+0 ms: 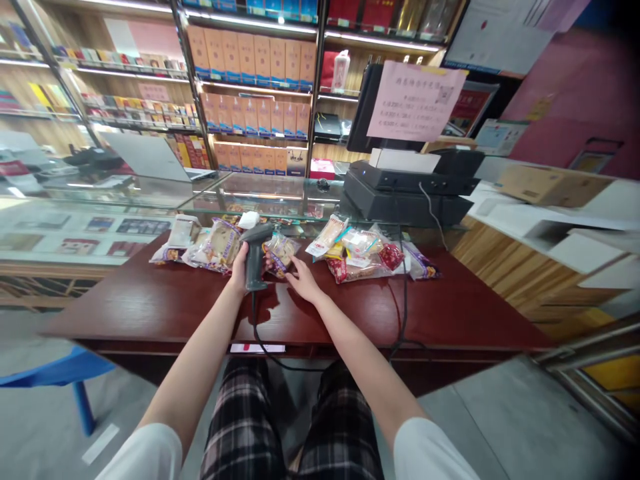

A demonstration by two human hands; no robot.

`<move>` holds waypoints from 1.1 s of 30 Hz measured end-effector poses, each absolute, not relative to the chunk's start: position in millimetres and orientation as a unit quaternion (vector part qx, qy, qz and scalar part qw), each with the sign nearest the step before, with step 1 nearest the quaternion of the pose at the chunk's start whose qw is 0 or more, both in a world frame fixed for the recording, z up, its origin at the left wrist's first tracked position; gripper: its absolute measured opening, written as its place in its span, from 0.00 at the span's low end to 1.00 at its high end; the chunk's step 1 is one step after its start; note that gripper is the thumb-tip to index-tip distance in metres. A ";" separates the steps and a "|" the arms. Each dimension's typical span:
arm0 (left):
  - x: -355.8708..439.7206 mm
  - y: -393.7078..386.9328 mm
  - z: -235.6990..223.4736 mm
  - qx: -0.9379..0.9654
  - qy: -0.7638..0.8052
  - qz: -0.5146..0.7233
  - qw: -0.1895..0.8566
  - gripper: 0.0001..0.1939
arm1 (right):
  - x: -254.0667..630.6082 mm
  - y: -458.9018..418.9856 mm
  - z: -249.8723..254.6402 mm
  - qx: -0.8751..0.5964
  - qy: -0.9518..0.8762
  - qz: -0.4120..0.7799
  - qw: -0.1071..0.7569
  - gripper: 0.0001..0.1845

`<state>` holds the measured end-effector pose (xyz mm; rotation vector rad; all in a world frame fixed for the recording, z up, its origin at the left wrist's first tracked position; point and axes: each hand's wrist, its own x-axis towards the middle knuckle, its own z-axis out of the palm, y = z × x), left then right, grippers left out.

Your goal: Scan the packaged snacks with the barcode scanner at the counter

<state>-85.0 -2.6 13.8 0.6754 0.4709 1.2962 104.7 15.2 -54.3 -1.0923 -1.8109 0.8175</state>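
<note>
My left hand is wrapped round the handle of a dark grey barcode scanner, held upright with its head on top. A black cable runs down from it past the table's front edge. Just right of the scanner, my right hand grips the near right edge of a small clear and purple snack packet. The scanner hides some of that packet's left side. Left of the scanner lies a group of wrapped snack packets; more bagged snacks, some with red and blue printing, lie in a pile to the right.
The dark red table stands before a glass display counter. On the right are a black cash register and a pink sign. The scanner cable hangs near my knees. A blue stool stands at lower left.
</note>
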 end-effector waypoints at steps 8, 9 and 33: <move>-92.9 -2.4 18.4 0.297 0.165 0.667 0.663 0.28 | 102.4 -3.7 -38.3 -0.475 -0.826 0.146 0.267 0.33; -95.3 -1.4 18.3 0.290 0.164 0.679 0.654 0.28 | 101.8 -5.0 -35.9 -0.484 -0.824 0.121 0.268 0.32; -98.7 4.5 9.0 0.241 0.221 0.658 0.679 0.26 | 147.9 27.4 -24.0 -0.332 -0.296 0.546 0.710 0.15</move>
